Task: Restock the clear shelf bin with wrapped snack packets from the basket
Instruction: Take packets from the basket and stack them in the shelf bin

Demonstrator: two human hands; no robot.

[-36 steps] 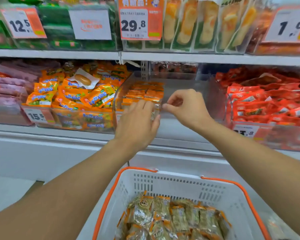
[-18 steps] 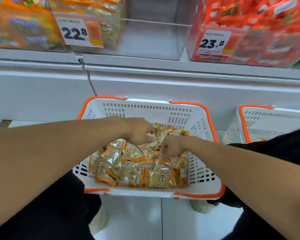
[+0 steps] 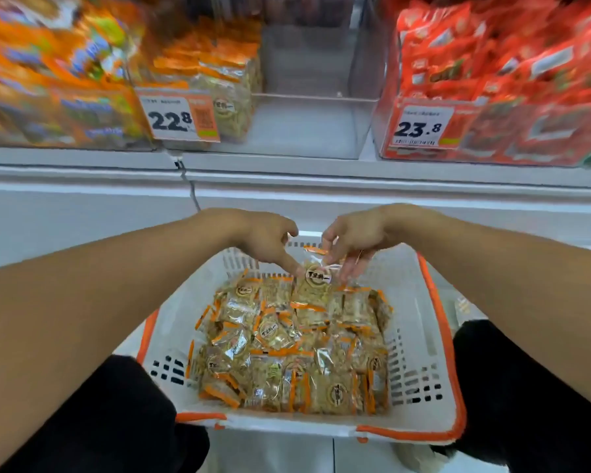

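A white basket with an orange rim (image 3: 434, 343) stands on the floor between my knees, holding several clear snack packets with orange edges (image 3: 287, 353). Above its far end my left hand (image 3: 267, 237) and my right hand (image 3: 352, 240) both pinch a lifted packet (image 3: 316, 281) with a round label. The clear shelf bin (image 3: 307, 128) sits above on the shelf. A stack of the same packets (image 3: 226, 83) fills its left part; its right part shows bare bottom.
An orange-packet bin (image 3: 55, 80) stands left of the clear bin, a red-packet bin (image 3: 498, 97) right of it. Price tags read 22.8 (image 3: 180, 116) and 23.8 (image 3: 420, 126). The white shelf front (image 3: 82, 206) runs across behind the basket.
A second ago my hands were at the shelf bin; they dropped into the basket. Since half a second ago they have risen with a packet pinched between them, and the view has tilted up.
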